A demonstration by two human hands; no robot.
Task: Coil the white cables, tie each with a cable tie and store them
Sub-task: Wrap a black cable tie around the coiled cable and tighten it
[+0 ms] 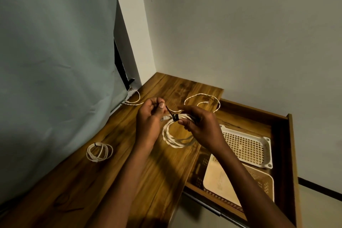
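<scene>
I hold the coiled white cable point(176, 133) above the wooden desktop point(129, 172), between both hands. My right hand point(200, 127) is closed on the coil at its upper edge, thumb and fingers pinching the strands together just beside the black cable tie point(174, 117) wrapped around them. My left hand point(150, 116) is closed on the free tail of that tie, pinched between thumb and forefinger and drawn up and to the left. The rest of the coil hangs below my hands in several loops.

A second white coil point(99, 152), already bound with a dark tie, lies flat on the desktop to my left. A loose white cable point(201, 98) runs uncoiled across the far part of the desktop.

To my right a drawer point(288, 144) stands open. Inside it sit a white perforated tray point(246, 144) and, nearer to me, a beige basket point(259, 181).
</scene>
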